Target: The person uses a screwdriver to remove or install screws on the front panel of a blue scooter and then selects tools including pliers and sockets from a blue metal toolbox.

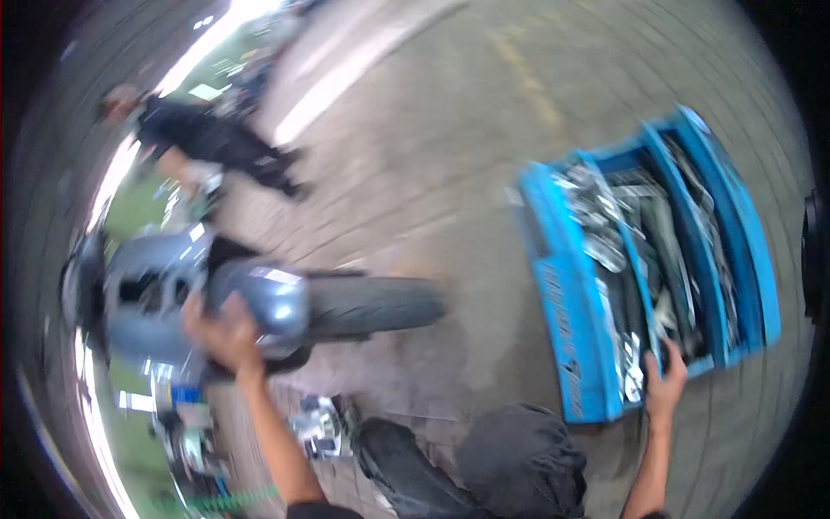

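Note:
My left hand (226, 336) is held up with its fingers apart, blurred by motion. In view it overlaps the silver-blue front fairing and fender (264, 298) of a motorcycle; whether it touches them I cannot tell. At the near end of a blue metal toolbox (566, 337), my right hand (666, 385) straddles a compartment wall, thumb on one side and fingers on the other. The fingertips are partly hidden inside. Sockets and small shiny parts (596, 212) fill one compartment, and long metal tools (666, 242) lie in the others.
The motorcycle's black front tyre (376, 307) points toward the toolbox. Between my knees (519, 463) and the motorcycle, metal parts (320, 428) lie on the floor. Another person (212, 138) in dark clothes stands at the far left. Blurred equipment (190, 441) is at lower left.

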A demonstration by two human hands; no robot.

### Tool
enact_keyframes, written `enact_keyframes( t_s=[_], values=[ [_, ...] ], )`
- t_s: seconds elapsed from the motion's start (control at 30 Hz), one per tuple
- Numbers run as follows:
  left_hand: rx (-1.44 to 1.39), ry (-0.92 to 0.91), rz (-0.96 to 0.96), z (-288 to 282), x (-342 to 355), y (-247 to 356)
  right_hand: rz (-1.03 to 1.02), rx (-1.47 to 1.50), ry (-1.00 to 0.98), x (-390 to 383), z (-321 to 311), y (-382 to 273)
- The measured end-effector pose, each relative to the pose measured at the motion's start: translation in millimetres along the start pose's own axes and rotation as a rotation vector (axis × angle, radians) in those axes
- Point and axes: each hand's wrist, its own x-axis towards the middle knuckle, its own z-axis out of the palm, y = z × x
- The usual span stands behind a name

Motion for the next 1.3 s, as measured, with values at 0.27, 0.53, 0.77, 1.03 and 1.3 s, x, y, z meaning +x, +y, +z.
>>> enact_keyframes(
  t_s=[0.27, 0.53, 0.77, 1.03, 1.3],
  values=[
    [-0.120, -0.704, -0.097, 47, 49, 16, -0.030, 0.041, -0.010, -4, 16, 40],
    [0.029, -0.639, 0.095, 9, -36, 31, -0.125, -0.240, 0.086, 3, 7, 0],
    [0.059, -0.634, 0.172, 21, -24, 48, -0.213, -0.121, 0.392, -11, -4, 16],
    [0.124, -0.636, 0.177, 33, -26, 30, -0.225, -0.142, 0.466, -12, 7, 27],
    [0.179, -0.619, 0.095, 57, -23, 29, -0.067, -0.140, 0.326, -3, -2, 24]
  ],
)
